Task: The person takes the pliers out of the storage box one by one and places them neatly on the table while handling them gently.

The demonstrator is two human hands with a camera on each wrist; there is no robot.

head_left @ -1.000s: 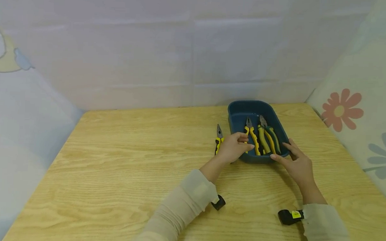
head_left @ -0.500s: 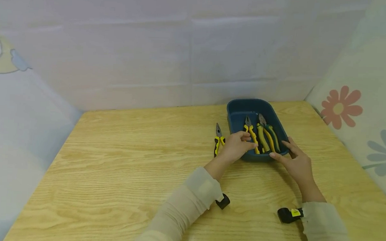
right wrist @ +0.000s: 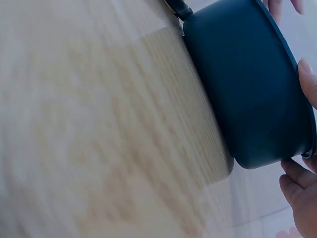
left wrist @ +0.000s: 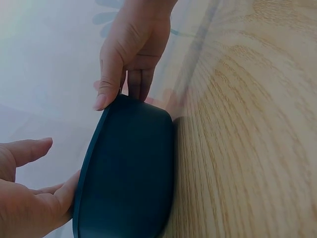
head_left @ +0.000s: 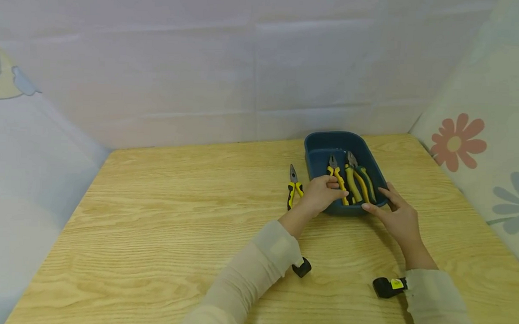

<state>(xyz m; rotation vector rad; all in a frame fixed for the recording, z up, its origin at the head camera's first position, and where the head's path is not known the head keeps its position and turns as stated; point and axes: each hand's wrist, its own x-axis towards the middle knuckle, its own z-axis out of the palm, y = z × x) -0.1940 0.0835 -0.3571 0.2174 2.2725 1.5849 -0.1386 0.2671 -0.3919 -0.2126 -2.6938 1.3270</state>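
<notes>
my right hand [head_left: 396, 217] grips the blue bin [head_left: 344, 211] at its near right corner. my left hand [head_left: 321, 195], thumb and fingers apart, reaches over the near left rim beside yellow-handled combination pliers [head_left: 341, 182] inside; long-nose pliers [head_left: 291, 188] lie on the table [head_left: 163, 225].

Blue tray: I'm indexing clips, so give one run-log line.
Blue tray: pliers inside; left hand: over left rim; right hand: grips near corner; loose pliers: on table
</notes>
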